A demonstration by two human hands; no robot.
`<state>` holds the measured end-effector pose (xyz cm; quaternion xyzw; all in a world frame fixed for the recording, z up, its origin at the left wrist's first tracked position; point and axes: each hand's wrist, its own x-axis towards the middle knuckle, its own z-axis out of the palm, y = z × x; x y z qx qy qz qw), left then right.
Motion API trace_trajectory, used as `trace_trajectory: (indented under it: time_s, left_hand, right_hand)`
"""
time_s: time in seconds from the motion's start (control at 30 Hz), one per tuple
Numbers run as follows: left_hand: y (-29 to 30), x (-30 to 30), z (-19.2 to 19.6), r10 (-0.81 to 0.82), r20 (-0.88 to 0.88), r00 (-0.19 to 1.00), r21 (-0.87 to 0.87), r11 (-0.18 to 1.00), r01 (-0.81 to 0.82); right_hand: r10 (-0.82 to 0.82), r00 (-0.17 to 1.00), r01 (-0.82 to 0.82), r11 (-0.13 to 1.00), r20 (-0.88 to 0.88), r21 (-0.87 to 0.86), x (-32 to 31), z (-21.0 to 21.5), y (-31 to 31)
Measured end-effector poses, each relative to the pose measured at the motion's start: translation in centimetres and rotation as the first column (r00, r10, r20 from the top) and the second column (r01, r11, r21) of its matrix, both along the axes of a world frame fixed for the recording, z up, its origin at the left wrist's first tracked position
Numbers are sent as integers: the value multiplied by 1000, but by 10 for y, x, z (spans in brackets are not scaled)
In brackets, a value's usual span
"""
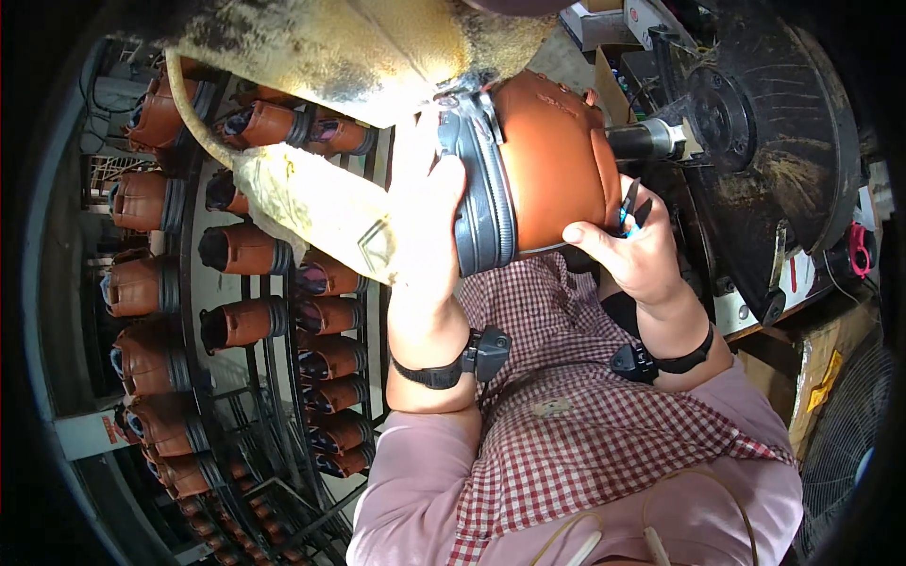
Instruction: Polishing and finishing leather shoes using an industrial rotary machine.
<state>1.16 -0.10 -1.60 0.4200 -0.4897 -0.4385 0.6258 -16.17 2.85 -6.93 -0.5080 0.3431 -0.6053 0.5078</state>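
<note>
A brown leather shoe (559, 160) with a thick dark sole (481, 193) is turned on its side, sole to the left. The sole's upper edge meets the metal tip of a worn, yellowish machine head (377, 47). My left hand (432, 212) is closed against the sole side, its thumb on the dark rim; its other fingers are mostly hidden or washed out by glare. On the upper's right side, my right hand (630, 247) grips the leather with the thumb in front. Small black-and-blue thread snips (632, 206) are tucked in its fingers.
A pale wrapped arm (321, 208) on a curved tube lies left of my left hand. Racks with several brown shoes (247, 316) fill the left side. A large black machine wheel (783, 132) stands at right, above a pink-handled tool (858, 249) and a fan (854, 424).
</note>
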Motion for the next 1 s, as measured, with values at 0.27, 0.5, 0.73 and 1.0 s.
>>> trace_trajectory:
  time_s: [0.27, 0.5, 0.73, 1.0]
  left_hand:
    - [7, -6, 17, -80, -9, 997, -4, 997, 79]
    - [-12, 2, 5, -117, -84, 990, 164, 978, 130]
    - [9, 7, -5, -170, 17, 985, -67, 983, 170]
    - [40, 15, -31, -18, 135, 991, 198, 980, -9]
  right_hand:
    - [-13, 974, 12, 1000, -225, -9, -10, 1, 0]
    - [-186, 966, 168, 979, -179, -111, -10, 12, -12]
    - [-148, 980, 140, 988, -131, -66, -11, 16, -14]
    - [-191, 938, 159, 979, -288, -131, -18, 27, -8]
